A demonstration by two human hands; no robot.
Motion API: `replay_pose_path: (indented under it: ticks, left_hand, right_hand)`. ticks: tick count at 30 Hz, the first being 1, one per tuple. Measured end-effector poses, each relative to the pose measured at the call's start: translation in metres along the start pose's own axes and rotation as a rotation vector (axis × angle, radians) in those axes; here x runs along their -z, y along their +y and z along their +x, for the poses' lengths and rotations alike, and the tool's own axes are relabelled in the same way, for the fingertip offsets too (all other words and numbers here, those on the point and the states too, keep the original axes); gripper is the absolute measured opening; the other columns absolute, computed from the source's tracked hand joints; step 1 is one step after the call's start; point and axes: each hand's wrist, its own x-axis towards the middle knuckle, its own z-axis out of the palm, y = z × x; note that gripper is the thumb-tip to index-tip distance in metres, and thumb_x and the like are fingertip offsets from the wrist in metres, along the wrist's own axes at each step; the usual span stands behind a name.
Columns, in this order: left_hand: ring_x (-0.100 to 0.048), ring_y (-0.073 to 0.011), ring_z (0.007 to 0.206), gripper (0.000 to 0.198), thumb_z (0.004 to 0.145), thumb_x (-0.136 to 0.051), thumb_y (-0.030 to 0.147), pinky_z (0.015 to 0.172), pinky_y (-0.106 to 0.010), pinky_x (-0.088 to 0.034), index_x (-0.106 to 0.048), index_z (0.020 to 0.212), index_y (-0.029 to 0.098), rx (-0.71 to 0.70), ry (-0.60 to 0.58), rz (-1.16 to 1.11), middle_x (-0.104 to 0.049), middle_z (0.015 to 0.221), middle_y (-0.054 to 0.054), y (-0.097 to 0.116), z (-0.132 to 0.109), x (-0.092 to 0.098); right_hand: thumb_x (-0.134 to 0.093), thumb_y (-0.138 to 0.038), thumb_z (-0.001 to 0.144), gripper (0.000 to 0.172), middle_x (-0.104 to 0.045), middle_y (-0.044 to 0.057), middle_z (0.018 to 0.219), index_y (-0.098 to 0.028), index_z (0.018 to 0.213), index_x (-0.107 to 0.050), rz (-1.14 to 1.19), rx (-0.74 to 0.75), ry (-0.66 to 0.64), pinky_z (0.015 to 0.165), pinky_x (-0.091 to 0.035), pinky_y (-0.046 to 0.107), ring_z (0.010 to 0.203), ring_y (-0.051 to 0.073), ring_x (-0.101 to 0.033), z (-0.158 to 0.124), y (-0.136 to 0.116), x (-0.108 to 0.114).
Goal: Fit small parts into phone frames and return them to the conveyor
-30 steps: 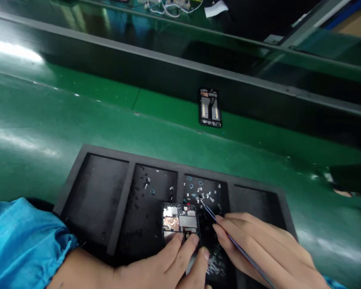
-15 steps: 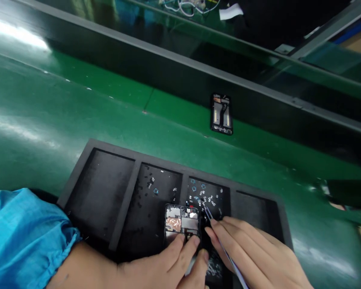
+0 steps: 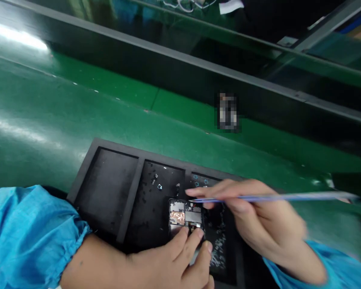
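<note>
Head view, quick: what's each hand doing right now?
Left hand: closed, fingers over the lower edge of the phone, holding it.
Right hand: closed, holding tweezers level above the phone.

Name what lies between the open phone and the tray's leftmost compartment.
Head view: a black foam tray compartment with scattered small parts, then a foam divider.

My left hand (image 3: 168, 263) pins an opened phone frame (image 3: 185, 214) under its fingers (image 3: 192, 237), on a black foam tray (image 3: 117, 147), across the second and third compartments from the left. My right hand (image 3: 258, 212) holds slender tweezers (image 3: 273, 198) above the frame, tips pointing left. Tiny parts (image 3: 159, 186) lie scattered in those compartments. A blurred phone-shaped object (image 3: 228, 112) lies farther along the green surface (image 3: 78, 112).
</note>
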Motion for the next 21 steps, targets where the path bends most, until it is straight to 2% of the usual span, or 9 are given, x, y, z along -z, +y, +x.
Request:
replay_pose_path:
  ticks: [2,5,11,14,21]
  left_hand:
    - [-0.066,-0.0281,0.118,0.033,0.100,-0.048,0.030,0.098,-0.041,-0.052,-0.061,0.131,0.028,0.026,0.018,0.002,-0.066,0.134,-0.005,0.002,0.001,-0.003]
    - [-0.067,-0.0278,0.118,0.034,0.101,-0.045,0.028,0.096,-0.040,-0.052,-0.062,0.129,0.029,0.019,0.006,0.000,-0.067,0.132,-0.005,0.002,0.003,-0.004]
    - [-0.067,-0.0260,0.117,0.040,0.100,-0.039,0.026,0.094,-0.040,-0.053,-0.061,0.133,0.033,-0.069,-0.074,0.037,-0.065,0.135,-0.003,-0.007,0.008,0.006]
    - [-0.067,-0.0263,0.118,0.042,0.100,-0.040,0.028,0.095,-0.041,-0.053,-0.058,0.137,0.033,-0.105,-0.127,0.043,-0.063,0.137,-0.004,-0.009,0.008,0.009]
    - [-0.068,-0.0268,0.116,0.036,0.100,-0.045,0.032,0.095,-0.043,-0.053,-0.059,0.134,0.032,-0.081,-0.110,0.027,-0.063,0.137,-0.005,-0.005,0.007,0.005]
  right_hand:
    - [-0.045,-0.016,0.104,0.013,-0.076,0.006,0.096,-0.022,0.109,-0.055,0.115,0.026,-0.068,0.077,-0.066,0.034,0.093,0.021,-0.077,0.015,0.009,-0.016]
    - [-0.049,-0.018,0.104,0.010,-0.078,0.006,0.098,-0.021,0.107,-0.058,0.082,0.089,-0.121,0.074,-0.065,0.030,0.088,0.018,-0.077,0.021,0.017,-0.027]
    - [-0.052,-0.014,0.101,0.012,-0.078,0.007,0.100,-0.020,0.109,-0.059,-0.015,0.141,-0.159,0.073,-0.065,0.028,0.093,0.018,-0.077,0.016,0.013,-0.020]
    - [-0.051,-0.019,0.103,0.011,-0.078,0.007,0.103,-0.020,0.111,-0.059,-0.063,0.101,-0.193,0.074,-0.065,0.028,0.094,0.018,-0.077,0.018,0.008,-0.018]
    - [-0.051,-0.021,0.103,0.010,-0.077,0.007,0.099,-0.021,0.107,-0.060,-0.086,0.102,-0.222,0.071,-0.063,0.026,0.086,0.018,-0.077,0.023,0.005,-0.021]
